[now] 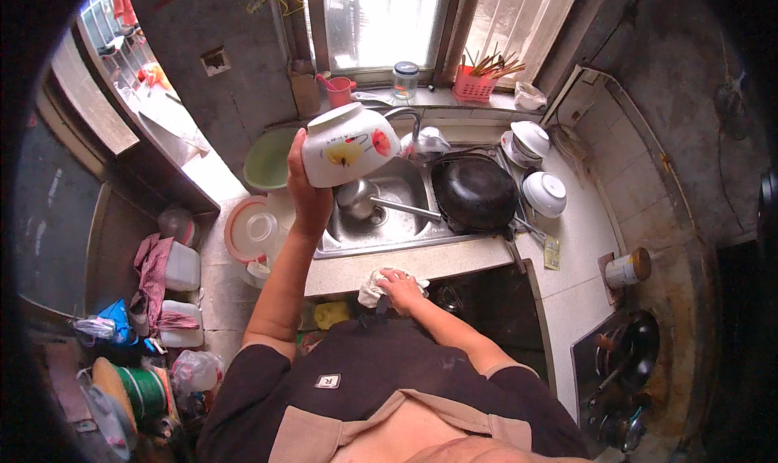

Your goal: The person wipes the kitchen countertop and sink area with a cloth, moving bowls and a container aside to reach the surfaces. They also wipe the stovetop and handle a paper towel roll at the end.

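Note:
My left hand (309,186) grips a large white bowl (340,153) with yellow and red flowers painted on its side. The bowl is tipped so that its foot points up and away, and its inside is hidden from me. It hangs above the left part of the stainless steel sink (401,189). In my right hand (401,290) a bunched white cloth (372,290) is held low, close to the counter's front edge. A metal ladle (358,198) lies in the sink, its handle stretching to the right. Below the window curves the faucet (416,121).
An overturned black wok (475,189) covers the sink's right side. White bowls (545,194) stand beside it on the counter. A green basin (267,159) and a lidded bucket (243,229) are at left. On the sill are a glass jar (405,83) and a pink chopstick basket (475,86).

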Motion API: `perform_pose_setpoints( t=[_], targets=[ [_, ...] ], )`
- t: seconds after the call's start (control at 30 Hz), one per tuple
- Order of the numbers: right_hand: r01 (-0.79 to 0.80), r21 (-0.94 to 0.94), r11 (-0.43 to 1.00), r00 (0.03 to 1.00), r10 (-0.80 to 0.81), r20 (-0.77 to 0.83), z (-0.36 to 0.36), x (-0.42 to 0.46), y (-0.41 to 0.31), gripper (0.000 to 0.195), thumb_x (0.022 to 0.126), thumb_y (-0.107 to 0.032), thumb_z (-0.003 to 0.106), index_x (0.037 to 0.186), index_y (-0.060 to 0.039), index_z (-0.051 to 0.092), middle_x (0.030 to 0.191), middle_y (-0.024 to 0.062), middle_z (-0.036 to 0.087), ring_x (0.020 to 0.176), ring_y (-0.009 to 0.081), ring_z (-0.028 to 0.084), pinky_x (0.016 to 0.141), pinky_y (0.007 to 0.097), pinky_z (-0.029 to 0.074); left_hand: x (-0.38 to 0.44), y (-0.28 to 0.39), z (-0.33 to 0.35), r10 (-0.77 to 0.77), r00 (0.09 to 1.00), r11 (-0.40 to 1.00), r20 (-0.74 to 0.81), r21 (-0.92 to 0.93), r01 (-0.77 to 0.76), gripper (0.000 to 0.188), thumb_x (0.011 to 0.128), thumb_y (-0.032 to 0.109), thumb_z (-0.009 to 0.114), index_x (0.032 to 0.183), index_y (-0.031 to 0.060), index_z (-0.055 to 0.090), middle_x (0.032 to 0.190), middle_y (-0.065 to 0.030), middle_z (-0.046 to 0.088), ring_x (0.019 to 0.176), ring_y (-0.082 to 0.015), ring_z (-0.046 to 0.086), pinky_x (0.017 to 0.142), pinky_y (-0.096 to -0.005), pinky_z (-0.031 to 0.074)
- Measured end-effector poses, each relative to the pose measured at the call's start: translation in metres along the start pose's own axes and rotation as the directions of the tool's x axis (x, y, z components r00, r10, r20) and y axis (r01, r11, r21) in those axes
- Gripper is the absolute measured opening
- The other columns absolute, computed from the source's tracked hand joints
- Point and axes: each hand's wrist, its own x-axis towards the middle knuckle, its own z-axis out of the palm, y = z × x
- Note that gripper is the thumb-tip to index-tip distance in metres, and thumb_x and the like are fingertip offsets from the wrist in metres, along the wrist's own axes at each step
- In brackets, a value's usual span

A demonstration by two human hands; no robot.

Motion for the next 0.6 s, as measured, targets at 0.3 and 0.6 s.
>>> perform_pose_setpoints(
  t=[0.3,0.6],
  targets=[
    [-0.03,-0.011,1.0,0.999,0.029,-0.041,-0.001,-0.003,-0.008,0.055,0.072,-0.01,0.07,0.123,-0.0257,0.056,0.147,0.0004,0.036,0.134,0.0269,0.034,0.098,0.0539,0.038,-0.004,-0.01,-0.008,-0.027,1.0,0.999,0.016,-0.047,0.028,0.053,0.09,0.005,0.058,0.138,0.0008,0.037,0.129,-0.0212,0.054,0.115,-0.031,0.056,0.099,-0.0388,0.043],
    [-0.052,0.001,0.999,0.998,0.051,-0.042,0.002,-0.002,-0.009,0.054,0.071,-0.015,0.072,0.121,-0.025,0.055,0.148,0.0003,0.035,0.134,0.0271,0.033,0.099,0.054,0.037,-0.008,-0.018,-0.013,-0.04,0.999,0.996,0.017,-0.075,0.041,0.053,0.09,0.004,0.058,0.138,0.0001,0.037,0.129,-0.0208,0.053,0.116,-0.0307,0.055,0.1,-0.0388,0.042]
  ],
)
